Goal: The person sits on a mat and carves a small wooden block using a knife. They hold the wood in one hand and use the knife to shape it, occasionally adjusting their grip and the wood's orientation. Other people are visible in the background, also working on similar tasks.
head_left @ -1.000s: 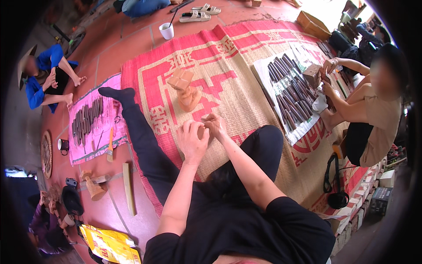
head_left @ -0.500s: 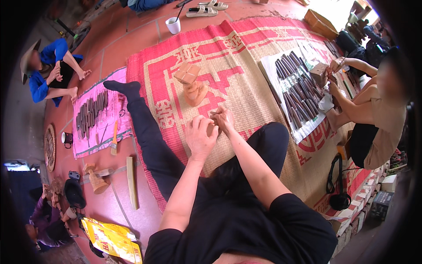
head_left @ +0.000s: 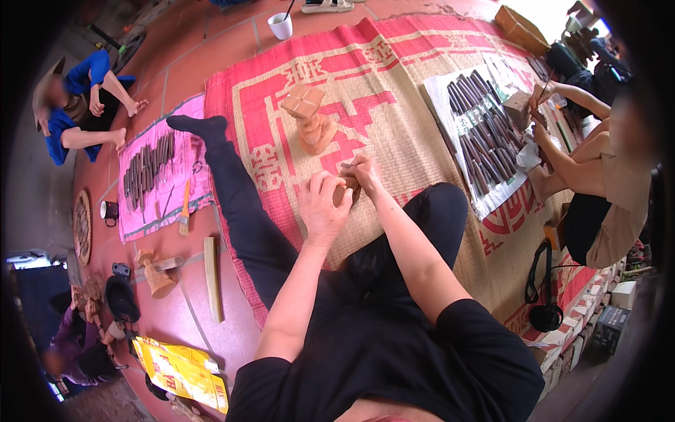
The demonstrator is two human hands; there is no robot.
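Note:
My left hand (head_left: 322, 209) is closed round a small brown wood piece (head_left: 347, 188), mostly covered by the fingers. Pressed close against it, my right hand (head_left: 364, 174) grips a thin dark tool whose tip (head_left: 345, 166) pokes out beside the fingers. Too little of this tool shows to tell its exact kind. Just beyond both hands, a carved wooden figure (head_left: 316, 135) stands on the red and straw woven mat (head_left: 415, 133). Its square top block bears pale crossing lines.
Rows of dark-handled tools (head_left: 485, 141) lie on a white cloth at right, beside a seated person. More tools (head_left: 149, 167) and a brush (head_left: 184, 211) lie on a pink cloth (head_left: 133, 228) at left. Nearby are a wood strip (head_left: 214, 280), another carved piece (head_left: 156, 276) and a yellow bag (head_left: 181, 373).
The whole view has shifted slightly. My hands stay together on the wood piece, with its brown side now showing more between them. The person at right keeps working.

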